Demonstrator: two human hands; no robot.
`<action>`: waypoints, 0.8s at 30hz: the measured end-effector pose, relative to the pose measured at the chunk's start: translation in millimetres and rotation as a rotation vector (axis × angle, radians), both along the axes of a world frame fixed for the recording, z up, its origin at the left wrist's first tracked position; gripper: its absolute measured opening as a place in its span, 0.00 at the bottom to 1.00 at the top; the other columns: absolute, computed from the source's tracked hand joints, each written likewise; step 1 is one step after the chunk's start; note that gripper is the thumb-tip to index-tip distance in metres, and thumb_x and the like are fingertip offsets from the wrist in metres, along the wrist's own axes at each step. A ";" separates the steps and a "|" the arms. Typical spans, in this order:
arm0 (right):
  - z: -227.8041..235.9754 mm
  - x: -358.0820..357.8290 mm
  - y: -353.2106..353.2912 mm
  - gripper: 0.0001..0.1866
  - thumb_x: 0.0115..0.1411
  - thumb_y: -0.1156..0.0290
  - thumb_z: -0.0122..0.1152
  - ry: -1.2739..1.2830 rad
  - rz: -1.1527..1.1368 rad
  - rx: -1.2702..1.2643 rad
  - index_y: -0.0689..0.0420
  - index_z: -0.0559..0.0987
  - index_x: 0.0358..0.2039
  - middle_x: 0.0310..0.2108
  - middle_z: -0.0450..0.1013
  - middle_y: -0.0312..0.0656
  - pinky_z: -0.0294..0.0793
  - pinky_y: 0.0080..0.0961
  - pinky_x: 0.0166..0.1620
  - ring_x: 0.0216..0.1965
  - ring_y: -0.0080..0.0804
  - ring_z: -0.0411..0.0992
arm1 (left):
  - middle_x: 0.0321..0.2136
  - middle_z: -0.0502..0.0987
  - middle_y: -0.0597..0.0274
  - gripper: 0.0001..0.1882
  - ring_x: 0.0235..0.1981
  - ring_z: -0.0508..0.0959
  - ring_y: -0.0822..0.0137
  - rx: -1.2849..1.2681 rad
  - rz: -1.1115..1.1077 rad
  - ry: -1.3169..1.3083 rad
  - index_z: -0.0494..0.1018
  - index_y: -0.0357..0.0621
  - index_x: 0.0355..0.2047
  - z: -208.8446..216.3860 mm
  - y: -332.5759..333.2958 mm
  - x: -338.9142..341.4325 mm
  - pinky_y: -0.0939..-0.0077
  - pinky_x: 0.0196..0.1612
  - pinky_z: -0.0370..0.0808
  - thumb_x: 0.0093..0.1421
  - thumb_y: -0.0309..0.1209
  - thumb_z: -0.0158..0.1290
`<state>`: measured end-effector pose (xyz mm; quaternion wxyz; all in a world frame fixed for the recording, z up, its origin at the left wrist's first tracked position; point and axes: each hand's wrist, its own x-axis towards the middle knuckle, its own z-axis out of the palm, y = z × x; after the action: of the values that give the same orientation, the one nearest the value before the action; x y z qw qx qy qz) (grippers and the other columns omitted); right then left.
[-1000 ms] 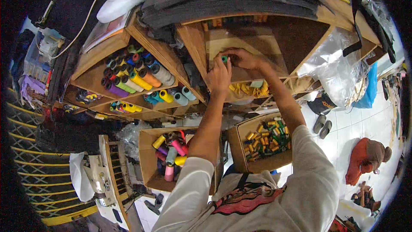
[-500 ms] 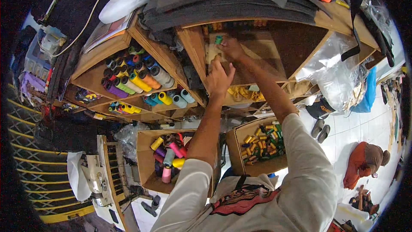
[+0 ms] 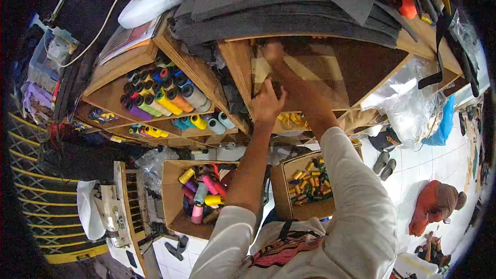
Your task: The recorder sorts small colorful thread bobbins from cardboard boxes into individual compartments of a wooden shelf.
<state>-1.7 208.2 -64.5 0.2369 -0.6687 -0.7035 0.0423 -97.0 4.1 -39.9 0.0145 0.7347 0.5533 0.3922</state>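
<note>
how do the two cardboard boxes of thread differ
The left box holds larger cones, while the right box holds smaller spools. Colours in the left box include pink, yellow, purple and grey; those in the right box are mostly golden yellow and green. Both are brown, open-topped and hold many pieces.

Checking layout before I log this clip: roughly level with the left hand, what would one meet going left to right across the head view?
Purple bundle, stacked thread cones, left hand, clear plastic sheeting, blue plastic.
</note>
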 end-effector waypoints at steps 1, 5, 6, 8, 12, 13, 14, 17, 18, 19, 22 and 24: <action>6.8 -16.3 -12.5 0.18 0.53 0.57 0.63 0.021 0.021 -0.010 0.62 0.81 0.31 0.27 0.76 0.54 0.74 0.40 0.38 0.27 0.49 0.74 | 0.30 0.77 0.40 0.24 0.26 0.78 0.43 -0.010 0.021 0.021 0.63 0.40 0.47 -2.7 -0.6 -9.7 0.53 0.30 0.76 0.56 0.41 0.53; 4.7 -28.6 -20.7 0.18 0.51 0.57 0.64 0.277 -0.057 0.245 0.62 0.81 0.32 0.27 0.76 0.54 0.74 0.41 0.38 0.29 0.52 0.74 | 0.22 0.76 0.42 0.21 0.23 0.78 0.44 -0.148 0.087 0.125 0.63 0.42 0.44 -0.2 -1.8 -13.3 0.53 0.28 0.75 0.57 0.41 0.53; -2.0 -27.0 -13.1 0.18 0.51 0.57 0.64 0.237 -0.125 0.229 0.62 0.81 0.32 0.25 0.76 0.54 0.74 0.40 0.37 0.27 0.53 0.74 | 0.20 0.76 0.43 0.20 0.22 0.78 0.44 -0.155 0.080 0.109 0.63 0.42 0.42 2.5 -1.9 -11.6 0.53 0.27 0.75 0.57 0.41 0.53; -31.4 31.0 21.7 0.17 0.51 0.58 0.64 0.115 -0.120 0.312 0.61 0.81 0.31 0.26 0.76 0.53 0.74 0.40 0.38 0.28 0.52 0.74 | 0.20 0.76 0.43 0.20 0.23 0.78 0.44 -0.134 0.017 0.044 0.63 0.41 0.42 14.4 -1.9 20.6 0.54 0.27 0.75 0.57 0.41 0.53; -37.0 29.7 32.1 0.15 0.52 0.60 0.62 0.096 -0.130 0.195 0.62 0.81 0.27 0.26 0.76 0.51 0.73 0.41 0.38 0.30 0.50 0.74 | 0.25 0.76 0.42 0.21 0.25 0.78 0.45 -0.089 0.011 0.006 0.63 0.40 0.43 9.0 -0.1 17.1 0.55 0.27 0.75 0.57 0.40 0.54; -41.5 17.0 25.3 0.15 0.52 0.60 0.62 0.112 -0.126 0.194 0.62 0.81 0.27 0.26 0.76 0.51 0.73 0.41 0.38 0.30 0.50 0.74 | 0.25 0.76 0.42 0.21 0.25 0.78 0.45 -0.088 0.018 0.022 0.63 0.40 0.43 5.3 -0.4 11.2 0.55 0.27 0.75 0.57 0.40 0.54; -44.5 7.4 16.6 0.16 0.52 0.60 0.61 0.100 -0.128 0.370 0.62 0.81 0.25 0.25 0.76 0.51 0.73 0.41 0.36 0.29 0.50 0.74 | 0.27 0.76 0.42 0.20 0.26 0.78 0.45 -0.066 0.013 0.024 0.63 0.40 0.43 2.9 -0.7 7.1 0.55 0.27 0.75 0.57 0.40 0.53; 9.0 -42.5 20.5 0.20 0.55 0.57 0.59 0.748 -0.450 0.070 0.63 0.80 0.20 0.19 0.74 0.51 0.72 0.40 0.31 0.22 0.49 0.73 | 0.31 0.76 0.41 0.20 0.27 0.78 0.44 -0.041 0.044 0.074 0.62 0.39 0.43 -8.9 -1.2 -20.6 0.56 0.27 0.75 0.58 0.38 0.53; -12.5 -14.9 17.0 0.20 0.55 0.56 0.59 0.447 -0.238 0.069 0.62 0.80 0.21 0.19 0.74 0.51 0.72 0.40 0.31 0.24 0.49 0.74 | 0.31 0.75 0.41 0.19 0.28 0.78 0.44 -0.064 0.014 0.062 0.62 0.38 0.43 -5.9 -3.4 -10.1 0.55 0.28 0.75 0.59 0.38 0.52; -28.1 14.0 17.7 0.20 0.54 0.55 0.59 0.125 -0.044 0.066 0.62 0.80 0.21 0.20 0.74 0.52 0.73 0.41 0.32 0.25 0.50 0.74 | 0.31 0.75 0.40 0.18 0.29 0.78 0.44 -0.080 -0.028 0.037 0.62 0.38 0.43 1.7 -3.5 4.3 0.55 0.28 0.75 0.59 0.37 0.52; -40.8 12.6 14.6 0.13 0.46 0.61 0.62 0.041 -0.110 0.446 0.60 0.79 0.17 0.19 0.73 0.49 0.71 0.40 0.28 0.22 0.48 0.72 | 0.29 0.76 0.40 0.16 0.27 0.78 0.43 -0.257 -0.035 0.022 0.62 0.38 0.42 8.1 -5.1 8.9 0.53 0.28 0.75 0.60 0.36 0.49; -43.3 6.3 15.0 0.09 0.38 0.65 0.64 0.132 -0.100 0.842 0.56 0.78 0.12 0.13 0.68 0.49 0.69 0.37 0.25 0.16 0.48 0.66 | 0.27 0.76 0.40 0.15 0.24 0.77 0.43 0.035 -0.049 -0.020 0.63 0.38 0.42 5.3 -1.3 8.0 0.53 0.26 0.75 0.61 0.36 0.47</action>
<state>4.7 223.1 -107.8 0.5352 -0.5428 -0.6096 -0.2174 -89.1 2.8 -34.6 0.0169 0.7441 0.5282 0.4087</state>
